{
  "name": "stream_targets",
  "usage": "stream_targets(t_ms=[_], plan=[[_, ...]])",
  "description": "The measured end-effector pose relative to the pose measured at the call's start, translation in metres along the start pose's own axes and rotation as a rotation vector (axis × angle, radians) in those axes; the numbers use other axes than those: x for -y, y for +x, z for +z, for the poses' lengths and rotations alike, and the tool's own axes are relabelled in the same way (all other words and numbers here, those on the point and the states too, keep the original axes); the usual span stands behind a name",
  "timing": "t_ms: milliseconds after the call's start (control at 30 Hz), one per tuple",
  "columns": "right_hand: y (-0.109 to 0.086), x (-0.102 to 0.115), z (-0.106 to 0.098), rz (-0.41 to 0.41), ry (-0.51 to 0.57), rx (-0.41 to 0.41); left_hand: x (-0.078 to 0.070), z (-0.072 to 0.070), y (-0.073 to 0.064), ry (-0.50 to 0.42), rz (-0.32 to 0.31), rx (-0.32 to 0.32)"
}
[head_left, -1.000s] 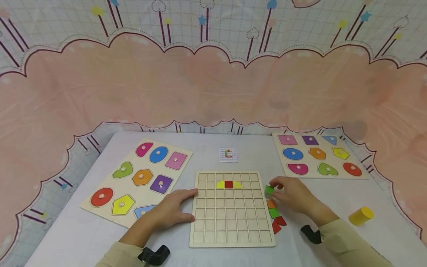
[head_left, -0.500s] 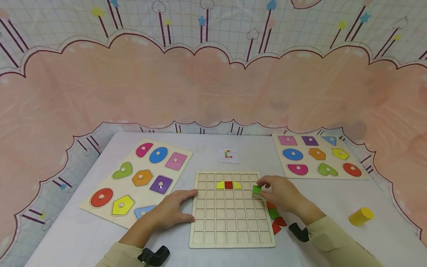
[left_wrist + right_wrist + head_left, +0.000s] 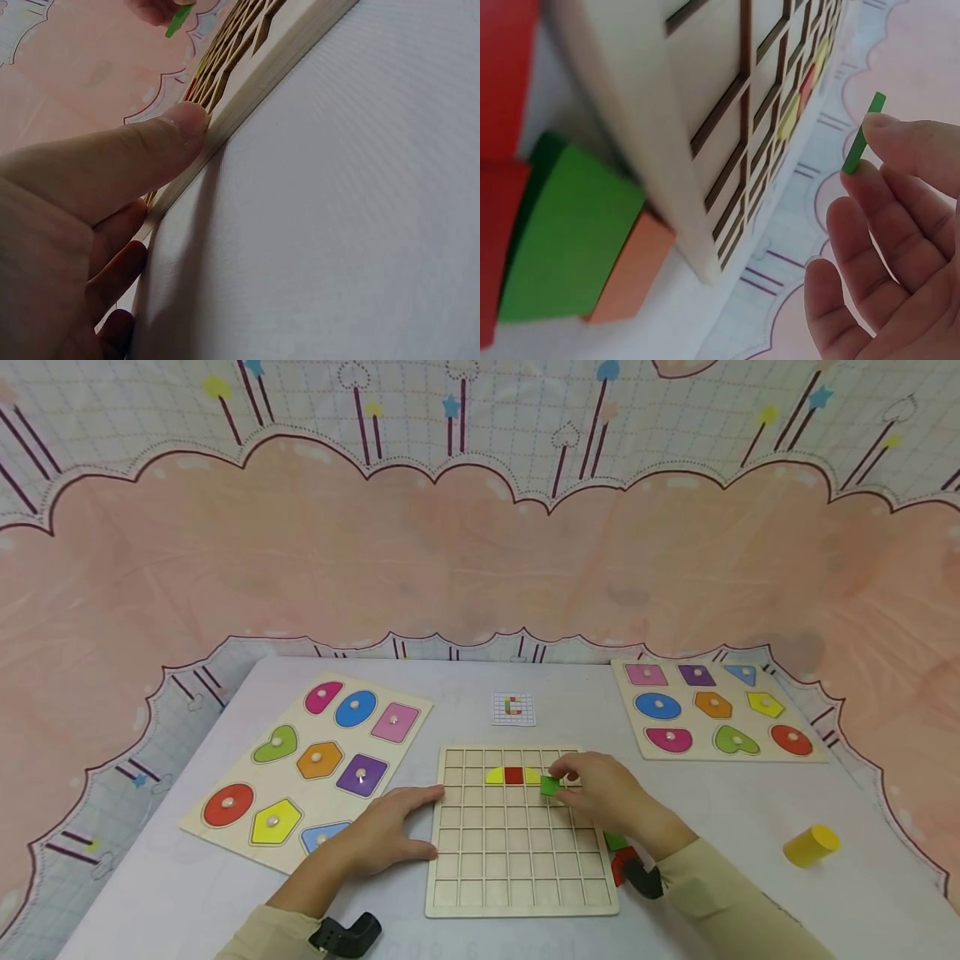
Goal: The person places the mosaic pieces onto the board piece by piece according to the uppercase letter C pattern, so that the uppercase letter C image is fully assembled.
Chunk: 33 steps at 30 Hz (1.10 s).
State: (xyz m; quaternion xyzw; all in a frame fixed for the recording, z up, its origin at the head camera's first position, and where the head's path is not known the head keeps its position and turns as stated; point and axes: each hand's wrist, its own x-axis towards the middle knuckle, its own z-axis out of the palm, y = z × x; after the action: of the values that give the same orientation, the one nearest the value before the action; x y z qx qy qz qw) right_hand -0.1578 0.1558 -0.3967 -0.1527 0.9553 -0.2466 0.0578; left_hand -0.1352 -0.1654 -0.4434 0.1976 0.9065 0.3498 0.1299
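A wooden grid board [image 3: 487,860] lies on the white table. In its second row from the top, a red square [image 3: 513,775] sits between two yellow rounded pieces [image 3: 495,775]. My right hand [image 3: 611,793] pinches a green square tile [image 3: 550,786] between thumb and finger, over the board's upper right part. In the right wrist view the green tile [image 3: 863,135] is seen edge-on, and the other fingers curl loosely below. My left hand [image 3: 382,831] rests at the board's left edge, with thumb and forefinger spread and touching it. Its thumb [image 3: 150,146] lies along the edge in the left wrist view.
Beside the board's right edge lie another green tile [image 3: 574,232], an orange one [image 3: 634,266] and red pieces [image 3: 502,247], partly hidden by my right arm. A patterned card [image 3: 513,709] lies behind. Shape-puzzle boards [image 3: 288,793] [image 3: 697,760] flank it; a yellow cylinder [image 3: 812,846] stands right.
My right hand has picked the green tile up from beside the board and carried it left over the grid. My left hand has stayed at the board's left edge.
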Motion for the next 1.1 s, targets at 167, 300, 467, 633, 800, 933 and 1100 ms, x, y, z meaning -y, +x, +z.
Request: stream_targets(t_ms=[167, 300, 467, 633, 800, 933, 1100], plan=[[0.004, 0.007, 0.002, -0.002, 0.004, 0.011, -0.001, 0.0, 0.0, -0.006, -0.001, -0.003], [0.005, 0.012, 0.006, -0.01, -0.007, 0.021, -0.001, 0.0, 0.0, -0.012, -0.001, 0.0], [0.009, 0.016, 0.01, -0.03, -0.024, 0.016, -0.002, 0.0, -0.001, -0.007, -0.002, -0.001], [0.015, 0.021, 0.014, -0.043, -0.035, 0.029, -0.002, 0.0, -0.001, 0.001, -0.002, -0.007], [0.022, 0.025, 0.019, -0.081, -0.039, 0.041, -0.001, 0.0, -0.001, 0.002, 0.007, -0.011], [0.026, 0.028, 0.023, -0.12, -0.023, 0.05, 0.001, 0.001, 0.0, 0.0, 0.005, -0.006], [0.027, 0.034, 0.026, -0.145, -0.028, 0.046, 0.001, 0.001, 0.0, -0.002, 0.013, -0.008]])
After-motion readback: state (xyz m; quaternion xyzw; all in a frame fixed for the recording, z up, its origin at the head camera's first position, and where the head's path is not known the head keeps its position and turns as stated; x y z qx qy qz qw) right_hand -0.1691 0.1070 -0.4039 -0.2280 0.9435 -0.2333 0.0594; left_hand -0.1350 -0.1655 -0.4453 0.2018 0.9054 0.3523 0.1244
